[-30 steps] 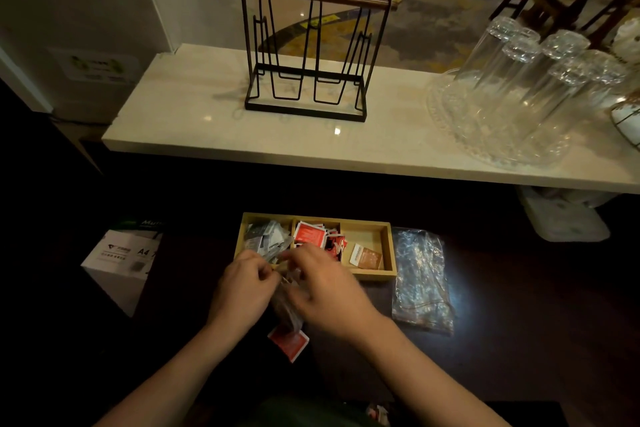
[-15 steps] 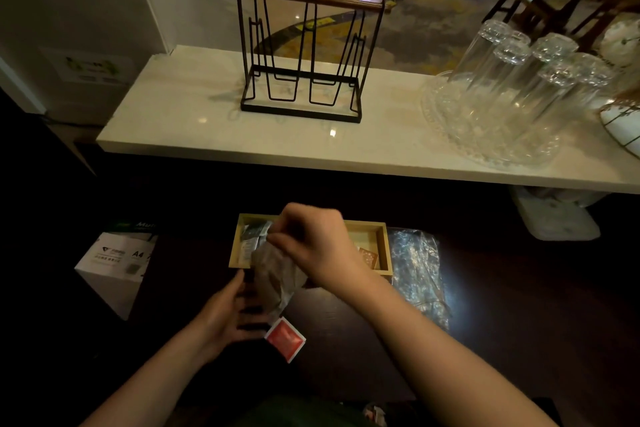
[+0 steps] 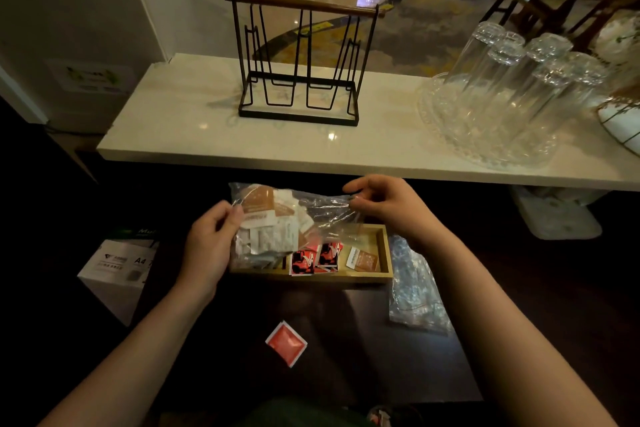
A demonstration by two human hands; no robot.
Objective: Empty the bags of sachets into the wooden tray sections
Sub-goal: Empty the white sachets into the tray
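Observation:
A clear plastic bag (image 3: 277, 222) of brown and white sachets hangs above the wooden tray (image 3: 386, 253). My left hand (image 3: 207, 246) pinches the bag's left edge and my right hand (image 3: 388, 208) pinches its right edge, stretching it between them. The bag hides the tray's left section. Red sachets (image 3: 313, 258) fill the middle section. One brown and white sachet (image 3: 362, 259) lies in the right section. A single red sachet (image 3: 286, 343) lies on the dark table in front of the tray.
A crumpled empty plastic bag (image 3: 414, 291) lies right of the tray. A white A4 paper box (image 3: 117, 270) stands at the left. On the pale counter behind stand a black wire rack (image 3: 301, 59) and several upturned glasses (image 3: 502, 94) on a glass tray.
My right hand lifted a bag up and over the tray. My left hand rose from the table and took the bag's left edge; the bag is now spread between both hands.

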